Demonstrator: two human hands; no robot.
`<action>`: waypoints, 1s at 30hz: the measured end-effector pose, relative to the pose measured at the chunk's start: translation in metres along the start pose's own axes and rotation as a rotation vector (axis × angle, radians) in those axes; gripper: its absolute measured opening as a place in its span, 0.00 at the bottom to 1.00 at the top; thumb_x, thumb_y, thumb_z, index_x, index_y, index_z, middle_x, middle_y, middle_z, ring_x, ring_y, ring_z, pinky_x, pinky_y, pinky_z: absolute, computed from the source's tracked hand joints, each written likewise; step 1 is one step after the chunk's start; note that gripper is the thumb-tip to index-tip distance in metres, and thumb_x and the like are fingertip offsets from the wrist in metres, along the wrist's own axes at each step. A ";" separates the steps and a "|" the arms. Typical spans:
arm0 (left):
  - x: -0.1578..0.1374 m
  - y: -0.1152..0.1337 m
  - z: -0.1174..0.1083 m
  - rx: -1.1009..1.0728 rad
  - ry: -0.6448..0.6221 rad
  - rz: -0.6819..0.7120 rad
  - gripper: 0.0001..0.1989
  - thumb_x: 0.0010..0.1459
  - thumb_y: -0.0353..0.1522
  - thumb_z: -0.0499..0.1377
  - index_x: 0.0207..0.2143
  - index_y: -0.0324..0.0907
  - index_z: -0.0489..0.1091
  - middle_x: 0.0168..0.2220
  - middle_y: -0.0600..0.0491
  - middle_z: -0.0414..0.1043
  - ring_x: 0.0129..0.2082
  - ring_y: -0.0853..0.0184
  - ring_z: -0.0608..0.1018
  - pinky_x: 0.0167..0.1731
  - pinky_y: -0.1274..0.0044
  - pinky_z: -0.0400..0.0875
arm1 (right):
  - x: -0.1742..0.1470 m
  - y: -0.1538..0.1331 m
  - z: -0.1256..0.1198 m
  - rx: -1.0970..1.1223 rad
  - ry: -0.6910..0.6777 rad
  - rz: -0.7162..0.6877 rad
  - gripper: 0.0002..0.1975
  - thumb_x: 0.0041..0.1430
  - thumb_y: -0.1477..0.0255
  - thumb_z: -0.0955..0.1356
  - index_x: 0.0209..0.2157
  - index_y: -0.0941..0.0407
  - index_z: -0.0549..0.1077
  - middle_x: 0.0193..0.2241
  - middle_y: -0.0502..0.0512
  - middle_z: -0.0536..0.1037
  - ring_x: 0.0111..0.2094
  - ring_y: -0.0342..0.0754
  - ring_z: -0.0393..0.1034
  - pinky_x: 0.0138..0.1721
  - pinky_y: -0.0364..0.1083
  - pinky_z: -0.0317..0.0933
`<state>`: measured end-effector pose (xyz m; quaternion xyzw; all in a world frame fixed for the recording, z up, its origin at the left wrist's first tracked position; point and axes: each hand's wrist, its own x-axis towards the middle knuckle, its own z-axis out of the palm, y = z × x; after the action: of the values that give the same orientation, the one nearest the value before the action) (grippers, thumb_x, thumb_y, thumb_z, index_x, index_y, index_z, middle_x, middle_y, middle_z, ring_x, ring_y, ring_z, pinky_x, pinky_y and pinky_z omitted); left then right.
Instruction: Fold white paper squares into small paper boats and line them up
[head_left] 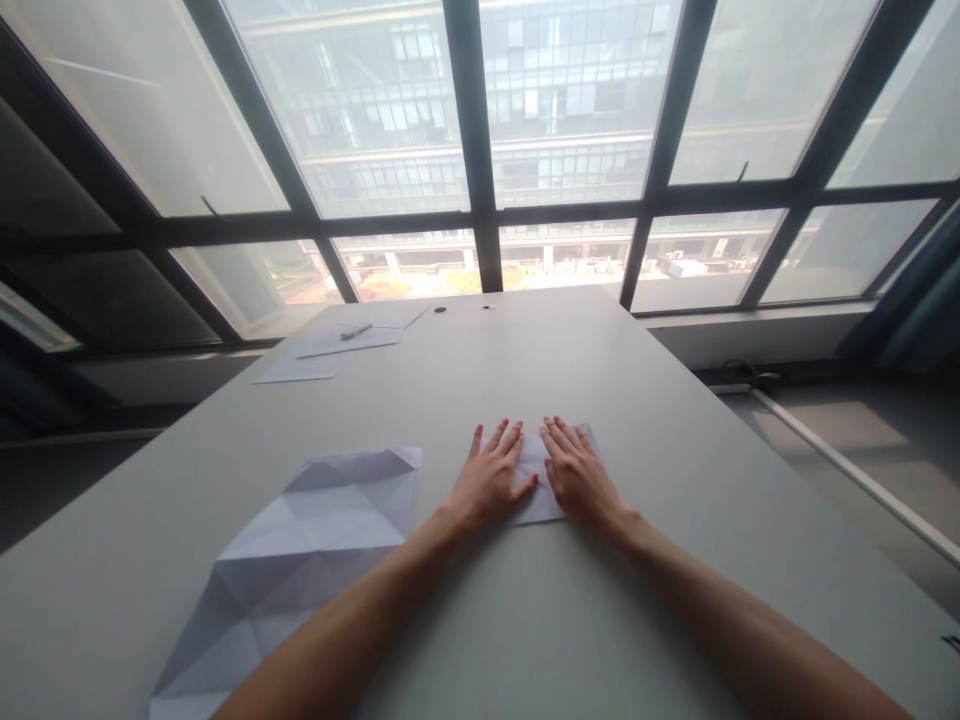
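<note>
A small folded sheet of paper [534, 508] lies flat on the white table [480, 370] in front of me. My left hand [491, 475] rests on its left side, palm down, with the fingers stretched out and the thumb pointing right. On the right side of the same paper lies my right hand [579, 472], flat too, its fingers extended. Both hands cover much of the paper, so its full outline is hidden. A larger creased sheet of paper [315, 550] spreads to the left, partly behind my left forearm.
Several white sheets [360, 340] lie at the table's far left with a pen-like object [356, 331] on them. Two small round holes sit near the far edge. Big windows [570, 110] rise behind the table. A white pipe [855, 475] runs along the floor at right.
</note>
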<state>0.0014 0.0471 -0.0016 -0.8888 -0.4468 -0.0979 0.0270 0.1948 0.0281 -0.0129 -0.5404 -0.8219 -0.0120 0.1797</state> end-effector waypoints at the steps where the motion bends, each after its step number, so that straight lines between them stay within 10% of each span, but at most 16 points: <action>1: 0.001 0.001 0.000 -0.011 0.003 0.041 0.32 0.65 0.43 0.49 0.67 0.38 0.53 0.69 0.46 0.49 0.70 0.59 0.49 0.68 0.60 0.34 | 0.000 -0.002 0.002 0.024 -0.047 -0.031 0.29 0.67 0.72 0.55 0.67 0.64 0.54 0.69 0.61 0.51 0.70 0.51 0.39 0.68 0.55 0.36; 6: 0.003 0.007 0.006 -0.102 -0.078 0.045 0.32 0.64 0.36 0.48 0.68 0.36 0.49 0.69 0.45 0.50 0.69 0.63 0.53 0.67 0.68 0.46 | -0.001 -0.004 0.009 0.065 -0.150 -0.039 0.30 0.67 0.69 0.56 0.68 0.64 0.51 0.68 0.62 0.51 0.69 0.52 0.42 0.68 0.56 0.37; 30: 0.001 0.010 0.006 -0.049 -0.152 -0.018 0.35 0.65 0.45 0.47 0.70 0.40 0.46 0.71 0.48 0.41 0.70 0.59 0.47 0.67 0.63 0.40 | -0.003 0.016 0.005 -0.011 -0.171 0.256 0.33 0.68 0.61 0.53 0.68 0.65 0.49 0.70 0.61 0.45 0.70 0.52 0.37 0.67 0.61 0.29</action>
<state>0.0110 0.0431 -0.0068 -0.8900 -0.4532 -0.0412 -0.0298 0.2090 0.0334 -0.0216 -0.6407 -0.7586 0.0528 0.1060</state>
